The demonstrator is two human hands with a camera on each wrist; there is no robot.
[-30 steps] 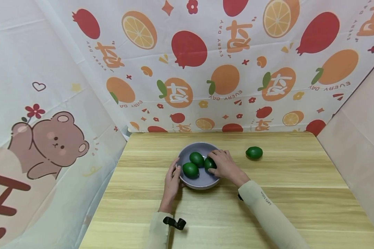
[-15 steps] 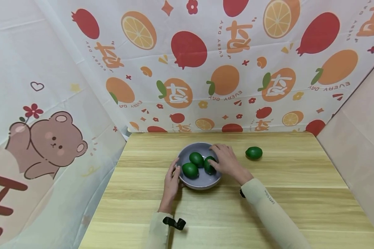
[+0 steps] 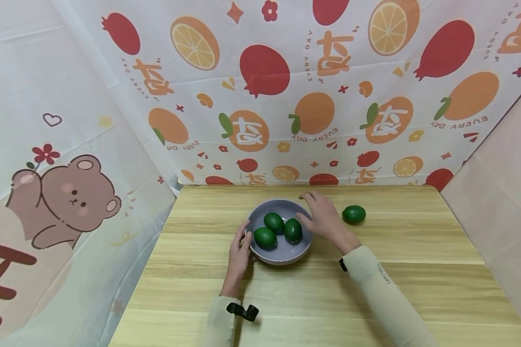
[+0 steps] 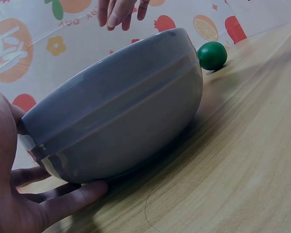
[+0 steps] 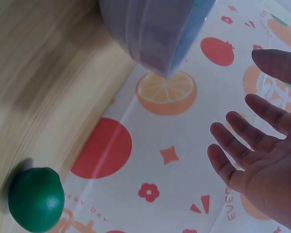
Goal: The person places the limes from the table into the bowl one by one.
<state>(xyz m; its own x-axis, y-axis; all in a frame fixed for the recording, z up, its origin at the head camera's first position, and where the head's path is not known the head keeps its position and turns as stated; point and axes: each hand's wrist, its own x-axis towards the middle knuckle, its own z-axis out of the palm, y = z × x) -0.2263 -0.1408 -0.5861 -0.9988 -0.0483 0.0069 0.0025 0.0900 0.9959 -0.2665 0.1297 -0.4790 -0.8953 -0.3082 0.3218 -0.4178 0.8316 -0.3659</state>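
A grey-purple bowl [image 3: 280, 258] stands on the table with three green limes [image 3: 265, 238] inside. My left hand [image 3: 239, 250] grips the bowl at its left side, thumb at the rim and fingers low against the outer wall, as the left wrist view of the bowl [image 4: 121, 111] shows. Over the bowl's right rim is my right hand [image 3: 323, 218], fingers spread and holding nothing. In the right wrist view this hand [image 5: 266, 145] has its palm showing. One more lime [image 3: 353, 214] lies on the table, right of the bowl and just beyond my right hand.
The wooden table [image 3: 373, 299] meets a fruit-printed cloth [image 3: 286, 115] at its back edge. Another cloth with a bear print [image 3: 78, 202] hangs along the left side, and a pale cloth [image 3: 508, 193] along the right.
My right hand has let go of the rightmost lime in the bowl and moved up and right, out past the rim. The left hand and the bowl have stayed in place.
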